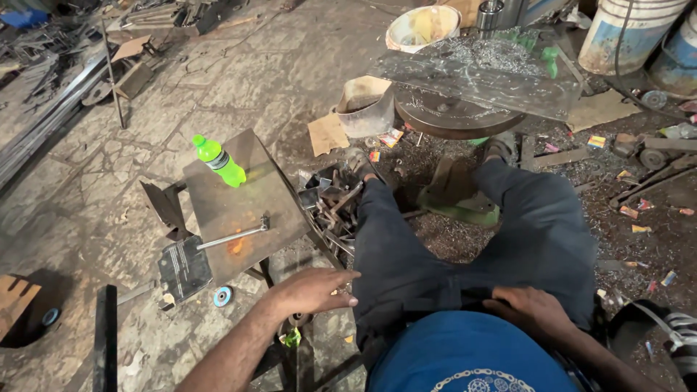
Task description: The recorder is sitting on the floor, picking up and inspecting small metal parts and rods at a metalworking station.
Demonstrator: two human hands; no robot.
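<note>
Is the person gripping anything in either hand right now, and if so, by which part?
Nothing is held. The left hand hovers open, palm down, beside the low rusty metal table; the right hand rests flat on the dark trousers.

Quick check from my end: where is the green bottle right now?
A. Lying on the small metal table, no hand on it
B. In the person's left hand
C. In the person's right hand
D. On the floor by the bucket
A: the green bottle lies on its side on the small metal table, while the left hand hovers empty nearer the body and the right hand rests at the waist.
</note>
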